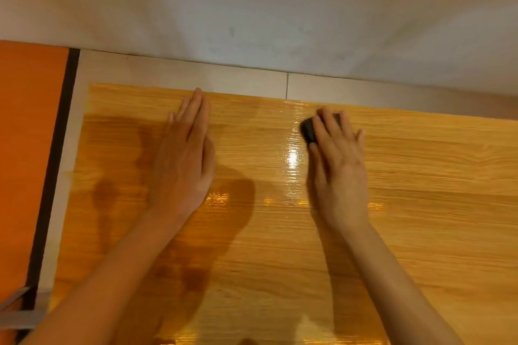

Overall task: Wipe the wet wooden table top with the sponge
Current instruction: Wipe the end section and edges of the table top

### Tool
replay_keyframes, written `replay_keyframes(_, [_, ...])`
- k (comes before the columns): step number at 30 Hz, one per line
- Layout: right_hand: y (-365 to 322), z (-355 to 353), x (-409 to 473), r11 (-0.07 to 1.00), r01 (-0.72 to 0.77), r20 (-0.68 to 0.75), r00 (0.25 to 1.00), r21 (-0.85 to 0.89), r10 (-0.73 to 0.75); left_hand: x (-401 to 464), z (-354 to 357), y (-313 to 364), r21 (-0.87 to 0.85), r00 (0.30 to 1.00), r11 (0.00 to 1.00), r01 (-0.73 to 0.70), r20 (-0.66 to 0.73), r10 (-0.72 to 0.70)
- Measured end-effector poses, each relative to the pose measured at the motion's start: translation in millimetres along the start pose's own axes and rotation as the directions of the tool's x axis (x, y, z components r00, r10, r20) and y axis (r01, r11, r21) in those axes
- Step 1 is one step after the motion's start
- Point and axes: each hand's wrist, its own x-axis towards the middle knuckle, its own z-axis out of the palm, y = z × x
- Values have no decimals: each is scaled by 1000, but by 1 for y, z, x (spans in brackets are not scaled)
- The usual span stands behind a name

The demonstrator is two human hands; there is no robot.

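Observation:
The wooden table top (420, 204) fills most of the head view, glossy and wet, with bright glare between my hands. A dark sponge (308, 129) lies on it near the far edge, mostly covered by my right hand (339, 159), whose fingers curl over it and press it down. My left hand (185, 154) rests flat on the wood to the left, fingers straight and together, holding nothing. Dark shadows of my arms fall across the left half of the top.
Beyond the table's far edge runs a strip of pale floor tile (252, 75) and a grey-white wall (252, 8). An orange surface with a dark border (30, 148) lies left of the table. Something grey (22, 316) shows at the bottom left corner.

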Motion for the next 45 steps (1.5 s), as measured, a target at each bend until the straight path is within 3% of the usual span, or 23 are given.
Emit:
replay_keyframes(2, [24,-17,-2,982,-185,-96,978,29,187,0,2,-1,10,1000,1000,6,-12,-6])
replay_keyframes(4, [8,-7,8,967,-254,-152,955,14,253,2,3,-1,16,1000,1000,25,-15,-24])
replay_keyframes(6, [-27,19,24,988,-147,-127,982,-39,141,2,2,-1,14,999,999,35,-11,-35])
replay_keyframes(8, [-64,43,38,999,50,-16,999,-8,-50,1,2,0,18,999,999,42,-17,-41])
replay_keyframes(11, [-65,44,47,963,266,154,951,40,-269,1,0,2,8,999,999,46,-26,-45])
replay_keyframes(13, [-29,25,43,975,221,140,967,-32,-215,1,1,1,-21,999,999,40,-17,-40])
replay_keyframes(16, [33,-15,37,997,-43,-22,999,-72,42,0,2,0,-53,999,998,37,-12,-37])
replay_keyframes(18, [45,-24,46,986,-131,-81,989,-98,124,1,3,-1,-65,999,997,39,-23,-40])
replay_keyframes(22, [-13,14,75,984,-17,-43,999,-180,9,1,3,1,-91,998,995,45,-34,-48])
replay_keyframes(25, [-59,46,94,962,146,92,988,-231,-128,0,3,1,-56,997,998,42,-64,-46])
replay_keyframes(28, [-55,36,103,948,251,221,953,-197,-206,1,4,-1,-32,997,999,16,-81,-19])
replay_keyframes(33, [25,-23,90,969,-3,112,993,-248,31,2,4,0,-81,997,996,41,-56,-46])
replay_keyframes(37, [-12,-1,90,955,-17,98,994,-296,48,2,1,1,-72,997,995,64,-33,-66])
replay_keyframes(42, [-97,52,105,970,223,262,946,-97,-191,-2,-10,-1,-100,997,992,75,21,-74])
replay_keyframes(45, [-70,32,106,981,188,298,935,41,-192,-16,-24,-22,-105,994,989,108,21,-107])
